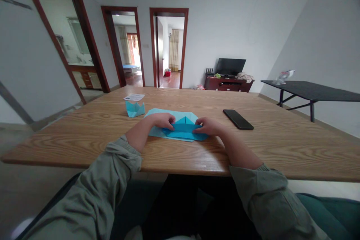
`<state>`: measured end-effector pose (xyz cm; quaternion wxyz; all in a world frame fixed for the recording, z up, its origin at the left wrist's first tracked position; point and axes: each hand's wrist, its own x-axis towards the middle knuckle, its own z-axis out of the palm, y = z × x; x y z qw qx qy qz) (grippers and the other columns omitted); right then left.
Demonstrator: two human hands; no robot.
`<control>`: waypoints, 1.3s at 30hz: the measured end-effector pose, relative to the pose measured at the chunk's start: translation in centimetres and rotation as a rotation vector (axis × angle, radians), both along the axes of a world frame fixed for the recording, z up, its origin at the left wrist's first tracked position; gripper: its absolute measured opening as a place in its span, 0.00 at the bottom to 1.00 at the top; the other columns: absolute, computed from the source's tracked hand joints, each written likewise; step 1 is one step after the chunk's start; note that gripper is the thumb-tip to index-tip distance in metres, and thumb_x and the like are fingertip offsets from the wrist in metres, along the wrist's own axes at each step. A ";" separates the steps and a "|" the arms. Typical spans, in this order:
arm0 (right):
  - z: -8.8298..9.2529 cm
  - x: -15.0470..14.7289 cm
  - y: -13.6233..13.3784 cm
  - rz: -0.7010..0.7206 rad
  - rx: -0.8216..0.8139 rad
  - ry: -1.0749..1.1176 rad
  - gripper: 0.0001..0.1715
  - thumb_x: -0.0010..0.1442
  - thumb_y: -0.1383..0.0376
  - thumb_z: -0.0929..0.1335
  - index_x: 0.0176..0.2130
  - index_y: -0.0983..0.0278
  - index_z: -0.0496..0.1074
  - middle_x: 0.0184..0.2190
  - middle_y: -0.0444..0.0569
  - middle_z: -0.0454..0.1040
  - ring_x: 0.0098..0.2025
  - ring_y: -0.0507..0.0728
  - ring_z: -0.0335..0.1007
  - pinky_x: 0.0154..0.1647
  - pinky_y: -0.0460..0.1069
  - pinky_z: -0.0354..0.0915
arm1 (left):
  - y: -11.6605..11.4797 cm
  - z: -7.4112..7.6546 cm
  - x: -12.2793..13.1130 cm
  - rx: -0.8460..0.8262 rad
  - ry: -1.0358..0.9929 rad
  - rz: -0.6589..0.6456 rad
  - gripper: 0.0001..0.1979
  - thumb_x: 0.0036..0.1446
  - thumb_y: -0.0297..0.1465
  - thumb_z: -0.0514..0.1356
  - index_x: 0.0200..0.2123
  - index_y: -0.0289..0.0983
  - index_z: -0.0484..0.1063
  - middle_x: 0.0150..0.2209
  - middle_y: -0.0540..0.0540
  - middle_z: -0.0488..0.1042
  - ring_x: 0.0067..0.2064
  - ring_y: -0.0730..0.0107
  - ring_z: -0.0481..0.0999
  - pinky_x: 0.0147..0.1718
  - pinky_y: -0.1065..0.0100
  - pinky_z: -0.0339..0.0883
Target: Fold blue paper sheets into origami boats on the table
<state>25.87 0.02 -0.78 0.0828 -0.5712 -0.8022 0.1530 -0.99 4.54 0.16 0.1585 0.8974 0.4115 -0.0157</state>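
Note:
A folded sheet of blue paper lies near the front of the wooden table, with a peaked flap standing up at its middle. My left hand pinches its left side between thumb and fingers. On the right side, my right hand grips the same paper in a similar pinch. Underneath are lighter blue sheets, spread flat and partly covered by the paper and my hands. Beyond my left hand stands a light blue folded paper shape with pointed corners.
A black phone lies on the wooden table to the right. A small printed card is at the far left. Past the table are a television on a cabinet and a dark folding table.

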 end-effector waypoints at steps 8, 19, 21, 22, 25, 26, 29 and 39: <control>-0.2 0.3 0.0 0.081 -0.024 0.009 0.09 0.50 0.60 0.68 0.31 0.63 0.70 0.27 0.42 0.71 0.28 0.51 0.63 0.27 0.45 0.54 | 0.0 0.0 -0.1 -0.099 -0.108 0.009 0.08 0.44 0.36 0.58 0.26 0.38 0.64 0.21 0.56 0.62 0.26 0.75 0.61 0.23 0.73 0.51; 0.0 0.7 0.2 0.095 -0.081 0.034 0.17 0.49 0.61 0.69 0.41 0.61 0.72 0.36 0.46 0.74 0.34 0.54 0.67 0.30 0.45 0.57 | 0.6 -0.3 -0.4 -0.117 -0.122 0.011 0.16 0.41 0.36 0.62 0.37 0.39 0.70 0.30 0.54 0.69 0.29 0.75 0.67 0.25 0.76 0.58; 0.1 0.6 0.1 0.103 -0.093 0.018 0.16 0.49 0.61 0.68 0.40 0.61 0.72 0.34 0.45 0.74 0.34 0.54 0.67 0.30 0.45 0.57 | 0.6 -0.3 -0.5 -0.123 -0.110 0.032 0.17 0.42 0.38 0.62 0.37 0.39 0.70 0.30 0.54 0.70 0.28 0.75 0.68 0.24 0.76 0.59; 0.2 0.6 0.1 0.107 -0.099 0.009 0.15 0.49 0.61 0.68 0.39 0.61 0.73 0.33 0.45 0.74 0.33 0.54 0.67 0.30 0.46 0.57 | 0.6 -0.3 -0.5 -0.133 -0.111 0.044 0.16 0.42 0.38 0.62 0.36 0.39 0.71 0.30 0.54 0.70 0.27 0.75 0.69 0.23 0.76 0.59; 0.2 0.6 0.1 0.097 -0.106 0.003 0.13 0.50 0.60 0.68 0.37 0.62 0.73 0.32 0.44 0.74 0.32 0.54 0.67 0.29 0.46 0.56 | 0.6 -0.4 -0.7 -0.178 -0.136 0.089 0.15 0.42 0.40 0.62 0.34 0.39 0.70 0.28 0.55 0.71 0.25 0.75 0.70 0.22 0.76 0.60; 0.2 0.6 0.2 0.088 -0.101 0.005 0.13 0.51 0.59 0.68 0.36 0.62 0.73 0.32 0.44 0.74 0.32 0.54 0.67 0.28 0.45 0.56 | 0.7 -0.5 -0.8 -0.193 -0.143 0.106 0.15 0.42 0.40 0.63 0.33 0.39 0.69 0.28 0.55 0.71 0.24 0.75 0.71 0.22 0.75 0.60; 0.1 0.7 0.3 0.060 -0.069 0.026 0.13 0.51 0.57 0.69 0.35 0.63 0.73 0.31 0.44 0.74 0.32 0.53 0.67 0.28 0.45 0.56 | 1.0 -0.8 -0.9 -0.236 -0.162 0.146 0.16 0.42 0.43 0.64 0.31 0.39 0.68 0.27 0.55 0.71 0.24 0.74 0.72 0.22 0.74 0.62; -0.8 1.0 0.8 -0.031 0.025 0.107 0.16 0.53 0.57 0.69 0.39 0.63 0.72 0.34 0.47 0.76 0.33 0.54 0.69 0.30 0.45 0.60 | 1.1 -0.6 -1.0 -0.220 -0.168 0.181 0.22 0.47 0.47 0.62 0.41 0.39 0.72 0.33 0.49 0.75 0.24 0.74 0.72 0.21 0.75 0.64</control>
